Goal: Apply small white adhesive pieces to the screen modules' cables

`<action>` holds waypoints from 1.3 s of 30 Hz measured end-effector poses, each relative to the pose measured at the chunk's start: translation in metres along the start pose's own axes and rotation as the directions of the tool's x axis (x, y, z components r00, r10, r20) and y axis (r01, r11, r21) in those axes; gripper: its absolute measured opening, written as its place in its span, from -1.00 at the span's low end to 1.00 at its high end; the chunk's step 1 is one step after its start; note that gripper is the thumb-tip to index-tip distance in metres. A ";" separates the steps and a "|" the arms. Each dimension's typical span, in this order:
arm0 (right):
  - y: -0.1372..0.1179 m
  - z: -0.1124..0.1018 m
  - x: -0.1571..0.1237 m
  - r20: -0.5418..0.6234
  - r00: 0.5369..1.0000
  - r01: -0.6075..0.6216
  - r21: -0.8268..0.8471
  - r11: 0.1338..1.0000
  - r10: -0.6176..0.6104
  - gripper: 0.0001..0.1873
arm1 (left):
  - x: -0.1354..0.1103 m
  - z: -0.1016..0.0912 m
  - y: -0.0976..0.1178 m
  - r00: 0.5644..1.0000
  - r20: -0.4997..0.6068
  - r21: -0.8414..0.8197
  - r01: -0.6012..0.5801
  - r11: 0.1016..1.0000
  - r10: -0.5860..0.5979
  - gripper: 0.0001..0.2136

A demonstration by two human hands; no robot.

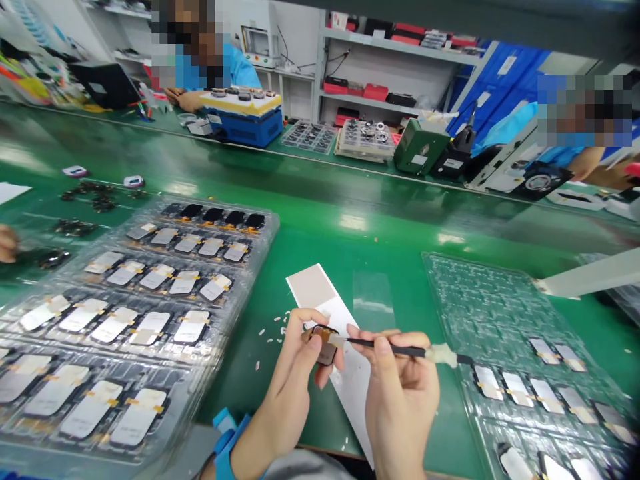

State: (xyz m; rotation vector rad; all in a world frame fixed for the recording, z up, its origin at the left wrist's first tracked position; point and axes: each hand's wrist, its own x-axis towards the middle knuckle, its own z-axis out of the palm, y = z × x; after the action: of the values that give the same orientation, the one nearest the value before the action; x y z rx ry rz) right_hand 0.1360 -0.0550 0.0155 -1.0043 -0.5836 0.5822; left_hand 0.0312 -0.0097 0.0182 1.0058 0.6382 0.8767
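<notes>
My left hand [295,373] pinches a small screen module [327,353] with rounded corners and an orange flex strip. In my right hand [400,387] is a slim black tool [370,343], held much like a pen, with a pale wrapping around its rear part. Its pale front end meets the module near my left thumb; I cannot make out its exact tip. Beneath both hands lies a white sheet [345,333] with a beige patch at its far end. Small white scraps [270,340] are scattered just left of my left hand.
To the left, a clear tray [235,287] carries rows of screen modules. Another clear tray [450,300], partly filled, lies to the right. Two co-workers in blue sit across the bench, and another person's hand [7,243] shows at the left edge. A blue box [250,127] stands behind.
</notes>
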 end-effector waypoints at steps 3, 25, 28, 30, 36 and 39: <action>0.007 0.001 -0.002 0.007 1.000 0.006 0.005 1.000 -0.006 -0.90 | -0.001 -0.001 -0.007 1.000 0.024 -0.033 -0.001 0.999 0.002 -0.76; 0.014 0.002 -0.004 0.029 0.999 0.015 0.001 1.000 -0.015 -0.88 | -0.002 -0.002 -0.014 0.999 -0.046 0.055 -0.020 0.998 0.022 -0.83; 0.013 0.002 -0.005 0.030 0.999 0.014 -0.005 1.000 -0.014 -0.88 | -0.002 -0.002 -0.014 0.999 -0.041 0.053 -0.019 0.998 0.021 -0.83; 0.012 0.002 -0.005 0.026 1.000 0.012 -0.016 1.000 -0.012 -0.88 | -0.002 -0.002 -0.014 0.999 -0.039 0.054 -0.017 0.998 0.019 -0.83; 0.010 0.008 -0.006 0.004 0.998 0.069 -0.017 0.997 -0.069 -0.85 | -0.004 -0.003 -0.019 0.998 -0.040 0.095 -0.044 0.994 0.048 -0.87; 0.007 0.011 -0.007 -0.025 0.993 0.115 -0.021 0.993 -0.116 -0.85 | -0.004 -0.003 -0.019 0.997 -0.022 0.088 -0.068 0.994 0.070 -0.88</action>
State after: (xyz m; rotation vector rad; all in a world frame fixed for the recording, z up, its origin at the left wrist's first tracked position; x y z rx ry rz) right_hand 0.1227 -0.0504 0.0126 -0.9878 -0.6208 0.4611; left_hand 0.0327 -0.0170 -0.0003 1.1020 0.6704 0.9294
